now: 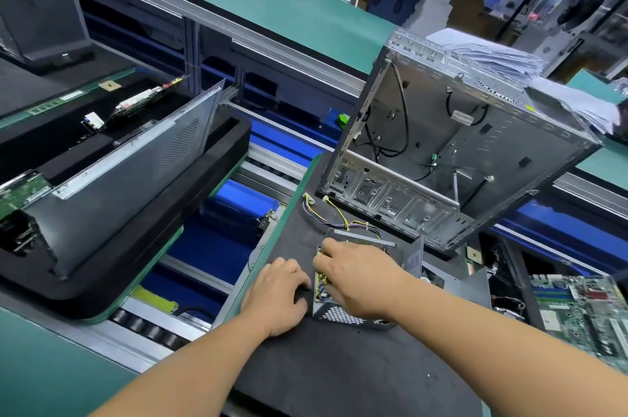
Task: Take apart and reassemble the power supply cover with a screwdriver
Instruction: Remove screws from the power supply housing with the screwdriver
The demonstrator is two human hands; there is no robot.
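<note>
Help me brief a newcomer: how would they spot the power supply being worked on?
Find the big open computer case standing tilted on the black mat. Directly before it sits the power supply, under both hands. Only it has honeycomb mesh walls and trailing yellow-and-purple wires.

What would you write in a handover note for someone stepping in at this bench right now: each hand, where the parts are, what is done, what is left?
Left hand: resting against the left side of the small grey metal power supply box, steadying it; grip unclear.
Right hand: reaching into the box's open top, fingers hidden.
The box sits on the black foam mat, its yellow and purple wire bundle trailing toward the empty silver computer case behind.
Done: the box looks open, circuit board visible.
Left: reassembly. No screwdriver in view.
</note>
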